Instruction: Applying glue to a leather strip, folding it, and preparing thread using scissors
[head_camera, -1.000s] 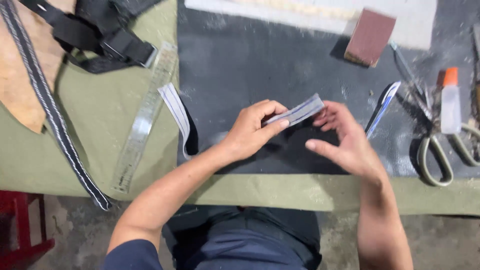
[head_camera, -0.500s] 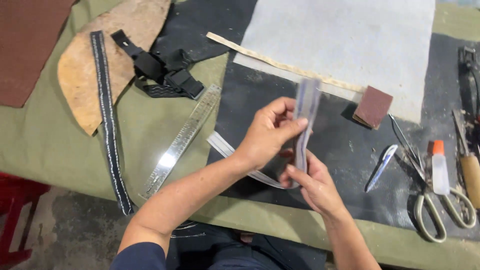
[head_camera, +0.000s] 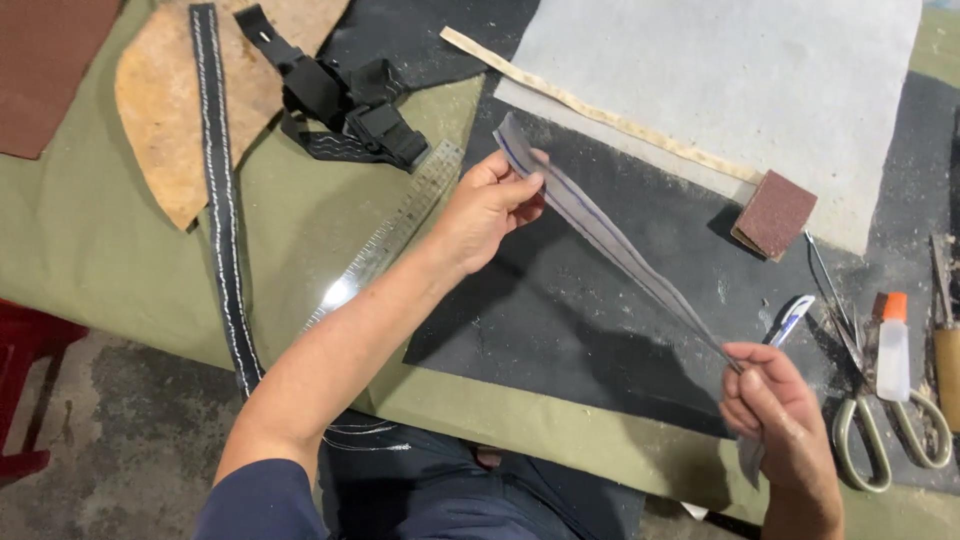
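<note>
A long narrow grey strip with a blue line drawn along it is stretched out in the air above a black sheet. My left hand pinches its upper left end. My right hand grips its lower right end, and a short tail of the strip hangs out below that hand. The strip runs diagonally from upper left down to lower right between the two hands.
A clear ruler lies left of my left hand. A stitched black strap, black buckled straps and a tan leather piece lie further left. A sanding block, pen, scissors and glue bottle sit right.
The strip, first held short between both hands, then upright, is now pulled out full length; my right hand has moved down and right, my left hand up and left.
</note>
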